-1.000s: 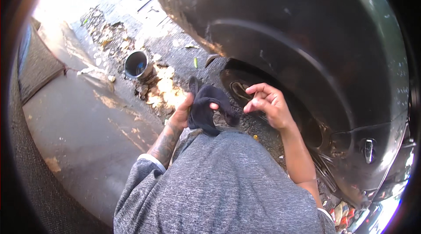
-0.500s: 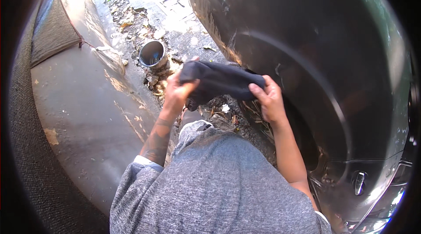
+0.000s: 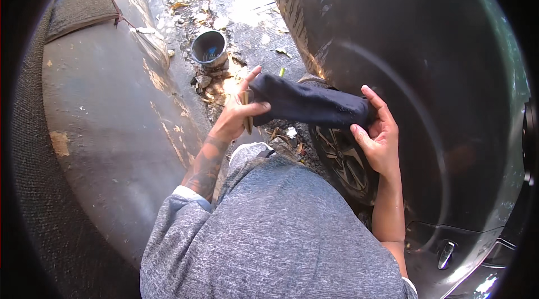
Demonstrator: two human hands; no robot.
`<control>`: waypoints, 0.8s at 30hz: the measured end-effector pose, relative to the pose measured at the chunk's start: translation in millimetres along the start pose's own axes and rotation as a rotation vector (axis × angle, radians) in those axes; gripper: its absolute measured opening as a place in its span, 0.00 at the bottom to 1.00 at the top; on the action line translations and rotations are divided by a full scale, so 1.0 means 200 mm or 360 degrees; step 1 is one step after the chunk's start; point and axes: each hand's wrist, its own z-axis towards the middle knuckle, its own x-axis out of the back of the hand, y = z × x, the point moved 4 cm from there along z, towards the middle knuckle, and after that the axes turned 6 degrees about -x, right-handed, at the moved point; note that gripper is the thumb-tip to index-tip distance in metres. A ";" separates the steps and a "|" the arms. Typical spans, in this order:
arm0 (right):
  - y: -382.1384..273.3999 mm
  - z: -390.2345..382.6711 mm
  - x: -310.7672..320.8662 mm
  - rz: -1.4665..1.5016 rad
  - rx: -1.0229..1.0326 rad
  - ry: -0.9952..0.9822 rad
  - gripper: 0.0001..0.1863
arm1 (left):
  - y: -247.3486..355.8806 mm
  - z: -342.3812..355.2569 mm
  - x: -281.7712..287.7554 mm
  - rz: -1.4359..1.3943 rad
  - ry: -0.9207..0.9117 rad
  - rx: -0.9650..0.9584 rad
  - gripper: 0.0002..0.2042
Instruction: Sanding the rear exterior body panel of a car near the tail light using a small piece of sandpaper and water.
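A dark navy cloth (image 3: 306, 101) is stretched sideways between my hands. My left hand (image 3: 236, 112) grips its left end along with a thin, flat tan object (image 3: 248, 122), perhaps a block seen edge-on. Thumb and fingers of my right hand (image 3: 382, 136) close on the cloth's right end, which hangs just in front of the black car body (image 3: 415, 30).
A dark bucket (image 3: 208, 48) stands on rubble and dry leaves beyond my hands. A worn grey curved surface (image 3: 106, 125) with rough dark fabric (image 3: 78, 1) runs along my left. A car wheel (image 3: 342, 161) shows below the cloth; a door handle (image 3: 446, 254) is at lower right.
My right hand, open a second ago, took the cloth's right end and moved rightward. The cloth went from bunched to stretched out, and the tan object now shows in my left hand.
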 end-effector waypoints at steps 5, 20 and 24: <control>-0.21 -0.01 0.04 -0.1042 0.0313 0.0119 0.33 | 0.05 -0.04 -0.01 0.1418 -0.0039 0.0023 0.38; -0.04 0.22 -0.10 0.0117 -0.0157 0.0012 0.11 | 0.26 0.08 -0.48 0.1199 -0.0113 -0.0480 0.28; -0.19 0.17 -0.18 0.0551 0.0194 -0.0476 0.22 | 0.31 0.09 -0.60 0.0969 -0.0196 -0.0552 0.28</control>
